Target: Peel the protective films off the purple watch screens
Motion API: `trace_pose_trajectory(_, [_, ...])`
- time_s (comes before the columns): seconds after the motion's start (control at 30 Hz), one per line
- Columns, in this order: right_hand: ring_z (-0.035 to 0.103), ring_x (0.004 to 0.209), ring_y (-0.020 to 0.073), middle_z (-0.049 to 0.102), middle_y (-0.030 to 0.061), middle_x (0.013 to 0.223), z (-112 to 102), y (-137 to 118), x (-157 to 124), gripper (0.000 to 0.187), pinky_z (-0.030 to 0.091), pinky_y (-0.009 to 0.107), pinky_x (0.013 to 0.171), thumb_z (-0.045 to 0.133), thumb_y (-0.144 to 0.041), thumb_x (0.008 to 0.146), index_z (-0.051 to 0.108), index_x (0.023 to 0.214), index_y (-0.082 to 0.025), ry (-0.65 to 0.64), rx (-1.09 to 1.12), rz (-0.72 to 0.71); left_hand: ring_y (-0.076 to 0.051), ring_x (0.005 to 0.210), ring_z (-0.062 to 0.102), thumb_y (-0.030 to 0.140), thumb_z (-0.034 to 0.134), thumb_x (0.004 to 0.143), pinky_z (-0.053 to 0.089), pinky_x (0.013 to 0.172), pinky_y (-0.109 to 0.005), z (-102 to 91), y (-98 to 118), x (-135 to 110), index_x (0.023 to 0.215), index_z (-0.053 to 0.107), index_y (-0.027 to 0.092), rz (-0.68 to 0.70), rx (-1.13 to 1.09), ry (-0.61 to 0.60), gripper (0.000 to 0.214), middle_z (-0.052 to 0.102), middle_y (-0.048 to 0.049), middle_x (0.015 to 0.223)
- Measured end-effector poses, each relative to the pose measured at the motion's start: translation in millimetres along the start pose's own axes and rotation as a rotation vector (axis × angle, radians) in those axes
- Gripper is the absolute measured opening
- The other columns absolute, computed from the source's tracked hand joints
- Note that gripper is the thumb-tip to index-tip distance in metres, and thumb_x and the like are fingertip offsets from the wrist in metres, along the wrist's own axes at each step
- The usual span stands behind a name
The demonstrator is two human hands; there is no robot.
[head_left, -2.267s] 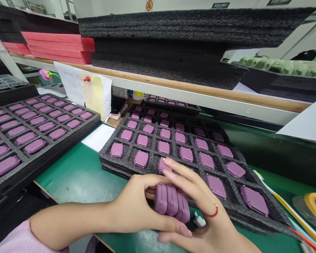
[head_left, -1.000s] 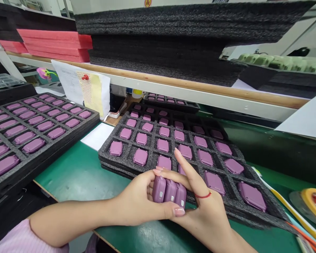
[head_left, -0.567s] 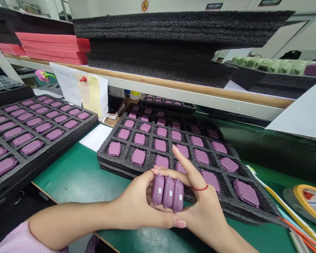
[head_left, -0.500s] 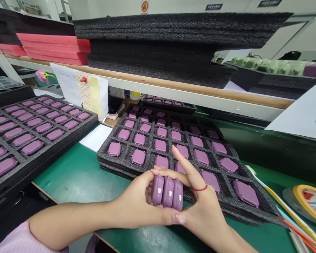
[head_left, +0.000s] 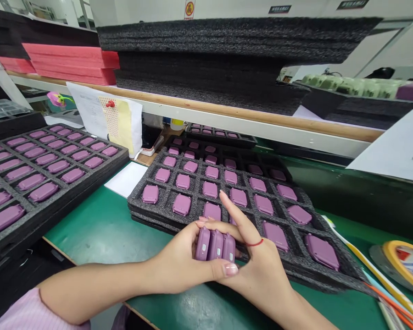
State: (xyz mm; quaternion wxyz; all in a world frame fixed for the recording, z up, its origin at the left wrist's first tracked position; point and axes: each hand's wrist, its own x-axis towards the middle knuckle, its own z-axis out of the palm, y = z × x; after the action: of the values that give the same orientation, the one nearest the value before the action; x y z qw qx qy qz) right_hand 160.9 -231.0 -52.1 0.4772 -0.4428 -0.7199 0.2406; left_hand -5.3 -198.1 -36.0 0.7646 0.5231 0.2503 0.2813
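Three purple watch cases (head_left: 216, 245) stand side by side between my hands, each with a small pale button on the side facing me. My left hand (head_left: 181, 261) is closed around them from the left, its thumb across their lower front. From the right, my right hand (head_left: 263, 263) also grips the row, its index finger stretched up and away. Just behind and below lies a black foam tray (head_left: 135, 201) with purple watch cases (head_left: 210, 189) in its compartments. My hands hide part of its front edge.
Another filled foam tray (head_left: 122, 158) lies at the left. White paper (head_left: 129, 178) is on the green table (head_left: 106, 233). At the right are a yellow-and-white toothbrush (head_left: 375, 261) and a tape roll (head_left: 408, 263). A shelf edge (head_left: 261, 121) with foam stacks (head_left: 206, 68) runs overhead.
Both hands have closed in slightly around the three watch cases. The cases have shifted a little left and up, and my right hand and its raised index finger have moved slightly left.
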Motion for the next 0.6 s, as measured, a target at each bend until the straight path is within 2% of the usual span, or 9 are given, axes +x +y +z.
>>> trace_pose_trajectory(0.17, [0.070,0.118,0.0215,0.078,-0.0008,0.118,-0.1,-0.9,2.8,0.098,0.061,0.027,0.095,0.077,-0.016,0.077,0.027,0.160,-0.032,-0.003,0.010,0.007,-0.033,0.123,0.059,0.019,0.081,0.070,0.049,0.104,-0.050,0.8,0.7,-0.5,0.118,0.052,0.015,0.019,0.050,-0.004,0.056,0.060,-0.0138,0.123])
trace_pose_trajectory(0.37, [0.074,0.111,0.0237,0.078,0.0035,0.118,-1.3,-5.7,2.4,0.103,0.066,0.023,0.078,0.085,-0.025,0.074,0.029,0.160,-0.031,0.008,0.085,0.106,-0.034,0.121,0.060,0.021,0.080,0.068,0.053,0.098,-0.050,2.6,1.8,-1.6,0.117,0.049,0.016,-0.008,0.004,-0.044,0.058,0.061,-0.0137,0.119])
trace_pose_trajectory(0.47, [0.074,0.111,0.0248,0.078,0.0046,0.117,-0.3,-7.1,1.7,0.103,0.066,0.024,0.076,0.086,-0.026,0.073,0.029,0.159,-0.030,0.012,0.111,0.139,-0.033,0.119,0.061,0.022,0.082,0.068,0.052,0.099,-0.051,2.5,1.1,-2.6,0.117,0.049,0.017,-0.015,-0.014,-0.057,0.060,0.060,-0.0132,0.119])
trace_pose_trajectory(0.6, [0.073,0.113,0.0257,0.079,0.0035,0.114,-0.8,-8.1,1.2,0.106,0.066,0.027,0.081,0.088,-0.026,0.072,0.029,0.160,-0.032,0.012,0.113,0.125,-0.033,0.119,0.061,0.022,0.084,0.067,0.051,0.100,-0.052,2.0,0.1,-4.0,0.117,0.049,0.018,-0.015,-0.012,-0.069,0.062,0.061,-0.0126,0.117])
